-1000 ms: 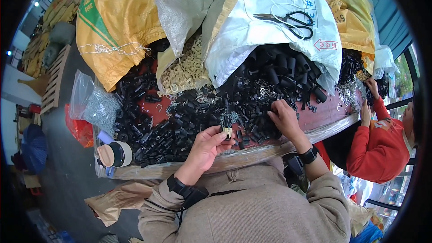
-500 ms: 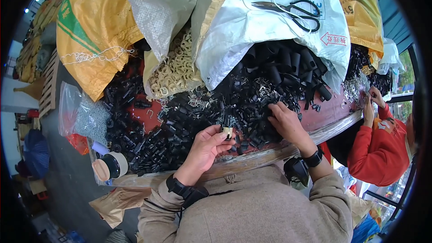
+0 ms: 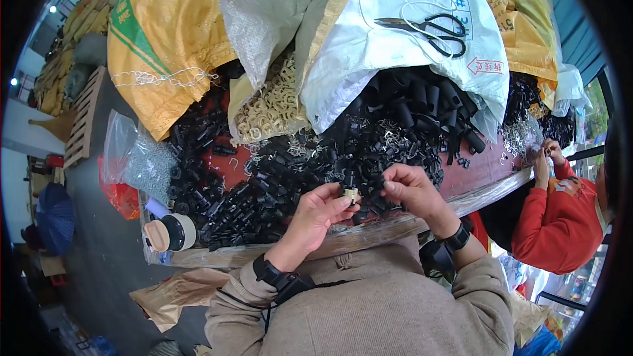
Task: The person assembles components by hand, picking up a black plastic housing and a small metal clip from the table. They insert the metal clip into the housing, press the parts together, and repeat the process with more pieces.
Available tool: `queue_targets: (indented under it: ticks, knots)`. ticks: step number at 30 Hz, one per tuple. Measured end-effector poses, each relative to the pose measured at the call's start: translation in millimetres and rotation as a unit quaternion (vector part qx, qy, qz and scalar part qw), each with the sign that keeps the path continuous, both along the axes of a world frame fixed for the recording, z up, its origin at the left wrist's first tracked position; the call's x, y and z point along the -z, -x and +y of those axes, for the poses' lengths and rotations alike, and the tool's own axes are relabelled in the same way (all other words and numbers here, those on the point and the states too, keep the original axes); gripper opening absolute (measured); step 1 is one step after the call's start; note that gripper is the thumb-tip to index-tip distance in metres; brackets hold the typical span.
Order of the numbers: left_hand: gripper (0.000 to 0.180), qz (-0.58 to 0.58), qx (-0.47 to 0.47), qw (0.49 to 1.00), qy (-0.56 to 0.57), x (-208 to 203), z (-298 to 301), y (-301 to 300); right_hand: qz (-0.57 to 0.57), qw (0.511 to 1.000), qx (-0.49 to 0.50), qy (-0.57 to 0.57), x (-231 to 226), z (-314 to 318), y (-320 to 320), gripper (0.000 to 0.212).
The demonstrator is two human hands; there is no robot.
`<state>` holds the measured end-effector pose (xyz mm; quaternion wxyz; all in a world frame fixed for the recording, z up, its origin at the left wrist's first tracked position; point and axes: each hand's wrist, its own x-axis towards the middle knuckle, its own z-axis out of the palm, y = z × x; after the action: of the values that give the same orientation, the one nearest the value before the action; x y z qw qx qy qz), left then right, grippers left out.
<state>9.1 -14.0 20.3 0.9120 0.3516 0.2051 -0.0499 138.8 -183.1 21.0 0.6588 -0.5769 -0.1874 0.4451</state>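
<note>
Hands [image 3: 321, 213] [image 3: 407, 189] around small black-and-cream part [image 3: 349, 192]

Head-worn fisheye, looking steeply down from close above onto the cluttered worktable [image 3: 409, 221]. Edges bent toward the rim. Only one view.

Grey concrete floor [image 3: 99, 257] lying left of the worn wooden table [image 3: 369, 234]; wooden pallet [image 3: 84, 118] leaning there; ceiling lights [image 3: 53, 9] glowing upper left.
</note>
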Motion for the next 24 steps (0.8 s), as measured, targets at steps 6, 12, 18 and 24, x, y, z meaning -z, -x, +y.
queue_targets:
  ticks: [6, 12, 18, 24]
  knots:
    - [0.024, -0.014, -0.022, 0.999, -0.018, 1, -3, 3, 0.073, 0.995, -0.052, -0.040, -10, 20, 22, 0.012]
    - [0.030, 0.011, -0.019, 1.000, 0.006, 3, 3, -2, 0.051, 0.996, -0.073, -0.009, -9, 29, 21, 0.015]
    - [0.030, 0.015, -0.030, 0.999, -0.001, 14, 3, -11, -0.120, 0.989, -0.078, 0.028, -5, 35, 16, 0.017]
    - [0.028, 0.025, 0.000, 1.000, 0.000, 10, 4, -8, -0.320, 0.944, 0.009, 0.077, -12, 37, 23, 0.015]
